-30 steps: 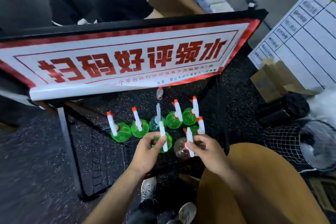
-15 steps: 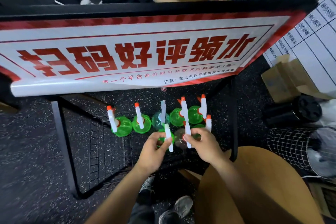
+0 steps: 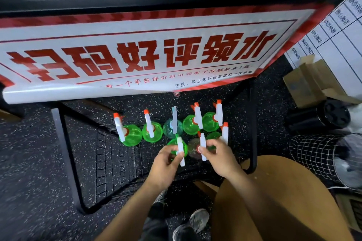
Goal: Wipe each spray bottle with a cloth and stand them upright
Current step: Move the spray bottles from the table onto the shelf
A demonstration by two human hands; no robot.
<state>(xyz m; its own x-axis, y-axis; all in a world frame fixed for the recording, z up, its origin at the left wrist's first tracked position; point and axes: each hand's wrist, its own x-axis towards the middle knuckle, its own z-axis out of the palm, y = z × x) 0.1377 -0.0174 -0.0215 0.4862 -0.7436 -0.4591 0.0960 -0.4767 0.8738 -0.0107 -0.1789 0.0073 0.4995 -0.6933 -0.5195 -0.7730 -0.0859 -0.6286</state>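
Mostly upright already: left hand (image 3: 163, 164) grips a green plastic spray bottle (image 3: 177, 147), right hand (image 3: 219, 157) a clear one (image 3: 195, 148) (no cloth visible).

We look down past a red-and-white banner (image 3: 148, 53) onto a black wire rack (image 3: 109, 154) where spray bottles stand upright. Our left hand (image 3: 163, 168) pinches the white trigger head of a green spray bottle (image 3: 177, 147) in the front row. Our right hand (image 3: 219, 157) grips the head of a brownish clear spray bottle (image 3: 194, 148) just beside it. Behind stand four green bottles and a pale blue bottle (image 3: 173, 128). A cardboard box (image 3: 307, 82) lies at the right, and a wire mesh basket (image 3: 321, 154) sits below it.
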